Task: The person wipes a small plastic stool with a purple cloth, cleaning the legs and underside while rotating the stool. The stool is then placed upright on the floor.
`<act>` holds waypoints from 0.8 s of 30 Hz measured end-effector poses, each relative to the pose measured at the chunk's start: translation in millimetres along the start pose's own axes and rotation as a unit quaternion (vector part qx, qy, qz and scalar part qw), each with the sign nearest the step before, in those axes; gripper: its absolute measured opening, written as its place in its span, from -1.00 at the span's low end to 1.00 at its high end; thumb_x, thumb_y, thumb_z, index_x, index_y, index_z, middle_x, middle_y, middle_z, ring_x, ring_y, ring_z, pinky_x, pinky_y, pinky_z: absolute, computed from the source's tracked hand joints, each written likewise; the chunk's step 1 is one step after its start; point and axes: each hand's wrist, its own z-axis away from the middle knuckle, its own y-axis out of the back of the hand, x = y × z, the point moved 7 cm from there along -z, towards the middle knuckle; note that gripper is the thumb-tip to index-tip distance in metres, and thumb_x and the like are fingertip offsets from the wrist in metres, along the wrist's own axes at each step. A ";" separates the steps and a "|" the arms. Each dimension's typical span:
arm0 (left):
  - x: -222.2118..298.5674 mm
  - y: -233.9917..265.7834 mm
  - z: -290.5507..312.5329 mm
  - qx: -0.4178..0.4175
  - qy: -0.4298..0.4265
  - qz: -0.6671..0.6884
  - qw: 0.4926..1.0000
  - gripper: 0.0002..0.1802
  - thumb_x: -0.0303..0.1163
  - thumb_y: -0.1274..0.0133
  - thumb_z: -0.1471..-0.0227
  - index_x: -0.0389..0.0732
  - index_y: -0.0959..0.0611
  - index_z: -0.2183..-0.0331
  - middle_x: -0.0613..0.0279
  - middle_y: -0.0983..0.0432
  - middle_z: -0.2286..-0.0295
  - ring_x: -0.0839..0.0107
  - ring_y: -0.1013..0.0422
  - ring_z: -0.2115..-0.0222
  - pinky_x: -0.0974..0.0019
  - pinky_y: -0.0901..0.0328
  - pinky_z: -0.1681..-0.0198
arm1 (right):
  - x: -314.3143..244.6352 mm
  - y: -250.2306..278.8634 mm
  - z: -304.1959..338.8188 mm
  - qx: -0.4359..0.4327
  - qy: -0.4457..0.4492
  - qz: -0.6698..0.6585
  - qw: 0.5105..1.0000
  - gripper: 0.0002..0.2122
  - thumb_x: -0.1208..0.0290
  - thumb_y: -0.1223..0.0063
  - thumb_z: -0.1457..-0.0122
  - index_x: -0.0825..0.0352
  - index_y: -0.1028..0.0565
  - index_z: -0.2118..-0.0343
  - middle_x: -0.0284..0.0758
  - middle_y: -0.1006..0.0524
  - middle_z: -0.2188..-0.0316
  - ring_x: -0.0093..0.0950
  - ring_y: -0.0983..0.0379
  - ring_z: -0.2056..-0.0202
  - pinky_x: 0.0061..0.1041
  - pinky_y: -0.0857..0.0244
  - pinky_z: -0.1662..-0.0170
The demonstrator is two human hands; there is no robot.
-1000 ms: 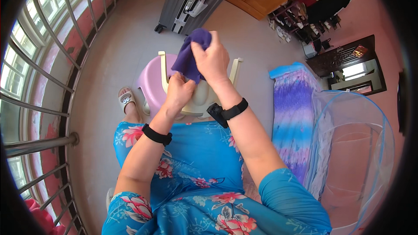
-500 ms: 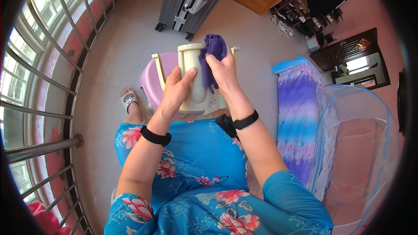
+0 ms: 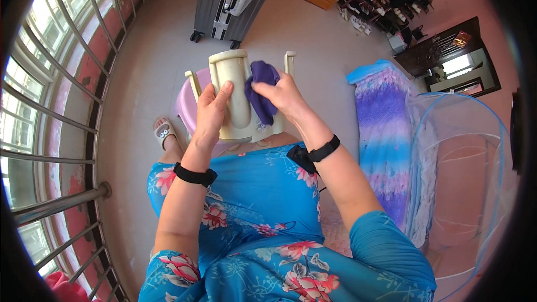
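Note:
A cream plastic piece point(image 3: 239, 92) with a long rounded trough and upright arms at its sides is held above my lap, tilted toward me. My left hand point(image 3: 211, 113) grips its left side, thumb lying along the trough. Bunched in my right hand point(image 3: 284, 98) is a dark purple cloth point(image 3: 262, 106), which lies against the right side of the trough. Behind the cream piece, a lilac plastic stool point(image 3: 187, 99) shows in part. My right fingertips are hidden behind the cloth.
A grey suitcase point(image 3: 218, 17) on wheels stands ahead on the tiled floor. Metal bars point(image 3: 53, 159) and windows run along the left. To the right are a bed with a purple-blue cover point(image 3: 380, 128) and a mesh tent point(image 3: 464, 179). Beyond stands a loaded shoe rack point(image 3: 380, 8).
The cloth has slid down from the top rim to the right side of the trough, carried by my right hand. Both hands and the cream piece sit slightly farther left in view.

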 end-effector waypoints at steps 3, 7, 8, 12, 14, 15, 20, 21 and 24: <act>1.3 -4.5 1.5 -0.031 0.000 -0.039 0.999 -0.62 -0.15 -0.07 -0.30 -0.23 -0.57 0.01 0.31 -0.60 0.19 0.57 -0.48 0.19 0.43 -0.35 0.07 | -3.4 -1.8 -17.7 0.035 -0.034 -0.120 0.992 -0.77 0.46 -0.19 -0.15 0.35 -0.58 0.12 -0.39 -0.62 0.26 -0.56 -0.55 0.25 -0.52 -0.44 0.13; 2.1 -2.7 1.4 -0.030 -0.005 -0.027 0.999 -0.63 -0.16 -0.05 -0.32 -0.25 -0.57 0.03 0.30 -0.60 0.21 0.56 -0.49 0.21 0.43 -0.37 0.10 | -4.6 -8.4 -25.9 0.008 -0.045 -0.144 0.989 -0.77 0.45 -0.18 -0.15 0.35 -0.58 0.13 -0.40 -0.62 0.25 -0.58 -0.54 0.25 -0.50 -0.43 0.12; 1.8 -2.2 0.9 -0.026 -0.006 -0.021 0.999 -0.64 -0.17 -0.07 -0.31 -0.28 -0.57 0.05 0.28 -0.61 0.22 0.56 -0.50 0.24 0.42 -0.38 0.14 | 0.3 -8.8 -22.8 -0.008 -0.080 -0.144 0.986 -0.77 0.45 -0.18 -0.14 0.35 -0.58 0.14 -0.40 -0.62 0.25 -0.58 -0.54 0.25 -0.50 -0.43 0.12; 0.6 0.1 -1.8 0.009 -0.014 -0.009 1.000 -0.63 -0.18 -0.09 -0.30 -0.31 -0.58 0.08 0.25 -0.62 0.25 0.55 -0.51 0.28 0.43 -0.40 0.19 | -6.6 0.1 -8.3 -0.054 -0.009 0.042 0.998 -0.75 0.47 -0.15 -0.10 0.38 -0.56 0.13 -0.37 -0.62 0.24 -0.57 -0.54 0.26 -0.51 -0.43 0.12; -0.5 -2.1 -2.0 0.003 -0.015 -0.010 1.000 -0.63 -0.18 -0.09 -0.30 -0.31 -0.58 0.08 0.25 -0.62 0.25 0.56 -0.50 0.27 0.43 -0.39 0.18 | -4.9 3.0 -2.5 -0.022 -0.004 0.031 0.999 -0.68 0.47 -0.20 -0.08 0.39 -0.53 0.08 -0.35 -0.63 0.27 -0.55 -0.56 0.27 -0.49 -0.44 0.12; 0.2 -2.5 -1.5 0.001 -0.021 -0.007 1.000 -0.63 -0.18 -0.09 -0.30 -0.31 -0.58 0.08 0.25 -0.62 0.24 0.56 -0.50 0.27 0.43 -0.39 0.17 | -3.4 4.2 -0.3 0.004 -0.010 0.052 0.999 -0.66 0.46 -0.23 -0.07 0.39 -0.52 0.06 -0.32 -0.64 0.27 -0.54 -0.57 0.26 -0.49 -0.44 0.12; -2.9 -7.4 0.1 -0.003 -0.020 -0.026 0.999 -0.64 -0.17 -0.03 -0.34 -0.26 -0.56 0.03 0.33 -0.60 0.20 0.60 -0.46 0.19 0.44 -0.35 0.09 | -31.7 -7.7 3.5 0.123 0.177 0.085 0.973 -0.60 0.36 -0.35 0.02 0.36 -0.50 0.12 -0.22 -0.63 0.27 -0.34 -0.59 0.22 -0.40 -0.43 0.08; -3.2 -9.0 0.7 -0.003 -0.028 -0.032 0.999 -0.64 -0.18 -0.03 -0.34 -0.26 -0.55 0.02 0.32 -0.60 0.19 0.60 -0.47 0.19 0.43 -0.35 0.09 | -40.3 -15.6 3.5 0.121 0.230 0.120 0.958 -0.58 0.34 -0.38 0.05 0.36 -0.49 0.13 -0.21 -0.63 0.27 -0.29 -0.59 0.20 -0.37 -0.43 0.06; -4.4 -13.6 -0.4 -0.003 -0.037 -0.014 0.999 -0.63 -0.21 -0.04 -0.34 -0.27 -0.53 -0.02 0.30 -0.61 0.17 0.58 -0.49 0.18 0.41 -0.38 0.08 | -35.2 -27.8 -17.7 0.151 0.142 0.131 0.969 -0.50 0.42 -0.29 0.05 0.30 -0.39 0.00 -0.25 -0.52 0.16 -0.37 -0.50 0.13 -0.40 -0.40 0.03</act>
